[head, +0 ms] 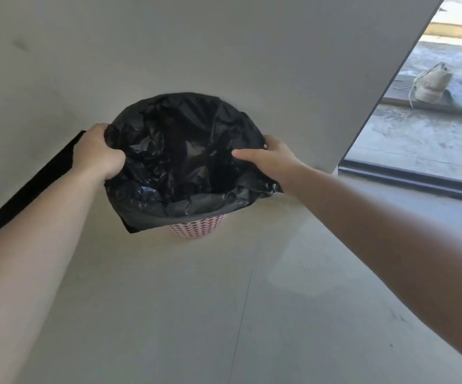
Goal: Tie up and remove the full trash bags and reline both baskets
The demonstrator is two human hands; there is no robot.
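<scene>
A black trash bag [181,159] lines a pink perforated basket [196,230] standing on the floor against the wall. The bag's mouth is spread wide and folded over the rim, hiding most of the basket. My left hand [99,153] grips the bag's edge at the left side of the rim, fingers curled over it. My right hand [271,159] holds the bag's edge at the right side, thumb lying across the top and fingers tucked under the fold. The inside of the bag looks dark and hollow.
A grey wall [224,51] rises right behind the basket, with a black baseboard [24,192] running left. A doorway with a dark threshold [418,181] opens at the right; a worn shoe [432,84] lies outside. Grey floor [196,314] spreads in front.
</scene>
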